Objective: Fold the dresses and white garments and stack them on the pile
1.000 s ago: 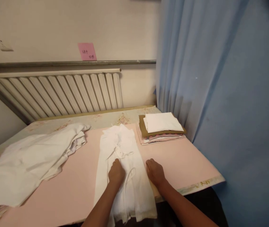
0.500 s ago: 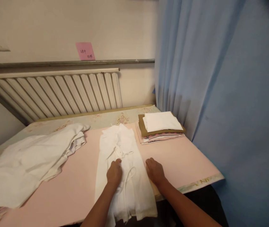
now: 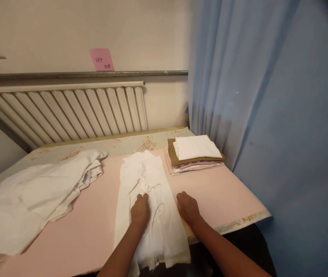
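Note:
A long white garment with thin ties [image 3: 168,231] lies folded into a narrow strip on the pink cloth, its lower end hanging over the table's front edge. On top of it, near the middle, rests my left hand [image 3: 141,209], fingers curled closed on the fabric by the ties. My right hand [image 3: 187,207] is at the garment's right edge with its fingers closed and pinching that edge. The fingertips of both hands are partly hidden from above.
Another white garment [image 3: 37,188] lies crumpled on the left. Folded cloths [image 3: 197,148], white on brown, are stacked at the back right. A blue curtain [image 3: 282,134] hangs along the right side. Behind the table [image 3: 117,144] stands a radiator [image 3: 94,111].
The view has shifted very slightly. Both hands stay at nearly the same places on the garment, and the garment keeps its shape.

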`<state>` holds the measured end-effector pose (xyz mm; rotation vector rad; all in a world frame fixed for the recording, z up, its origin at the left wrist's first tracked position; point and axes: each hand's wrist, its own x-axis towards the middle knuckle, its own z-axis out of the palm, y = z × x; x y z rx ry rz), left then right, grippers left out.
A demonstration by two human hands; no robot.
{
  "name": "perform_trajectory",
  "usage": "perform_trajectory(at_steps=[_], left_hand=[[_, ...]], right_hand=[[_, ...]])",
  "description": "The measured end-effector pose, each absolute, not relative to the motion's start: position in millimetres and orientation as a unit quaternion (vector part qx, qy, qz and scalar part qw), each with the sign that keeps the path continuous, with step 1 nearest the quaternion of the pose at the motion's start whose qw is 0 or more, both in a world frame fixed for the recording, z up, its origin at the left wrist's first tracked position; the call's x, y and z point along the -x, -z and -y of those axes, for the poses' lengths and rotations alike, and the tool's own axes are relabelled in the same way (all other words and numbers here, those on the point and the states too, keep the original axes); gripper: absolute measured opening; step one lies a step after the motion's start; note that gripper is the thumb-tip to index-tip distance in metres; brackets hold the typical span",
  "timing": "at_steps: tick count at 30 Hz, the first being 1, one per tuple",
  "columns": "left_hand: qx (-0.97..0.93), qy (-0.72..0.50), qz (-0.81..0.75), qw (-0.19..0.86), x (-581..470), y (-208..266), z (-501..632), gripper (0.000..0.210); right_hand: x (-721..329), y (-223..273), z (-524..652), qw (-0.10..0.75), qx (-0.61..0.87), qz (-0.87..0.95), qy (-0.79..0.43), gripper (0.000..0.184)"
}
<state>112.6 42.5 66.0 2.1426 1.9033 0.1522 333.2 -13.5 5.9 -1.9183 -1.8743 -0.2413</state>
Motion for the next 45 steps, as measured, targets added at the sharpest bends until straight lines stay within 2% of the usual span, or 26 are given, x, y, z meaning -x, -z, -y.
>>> perform_trajectory(at_steps=[20, 27, 45], left_hand=[[-0.663, -0.091, -0.711, 0.215, -109.4, -68.6, -58.6, 0.027], [-0.659, -0.085, -0.716, 0.214, -113.3, -69.6, -60.2, 0.034], [-0.653, -0.068, -0.733, 0.175, -117.4, -63.7, -62.4, 0.023]], right_hand=[[-333.1, -3.9, 13.1, 0.221, 0.695, 0.678, 0.095, 0.015], [-332.4, -5.5, 13.2, 0.22, 0.695, 0.678, 0.095, 0.017], [-333.2, -5.9, 12.7, 0.216, 0.697, 0.677, 0.096, 0.017]])
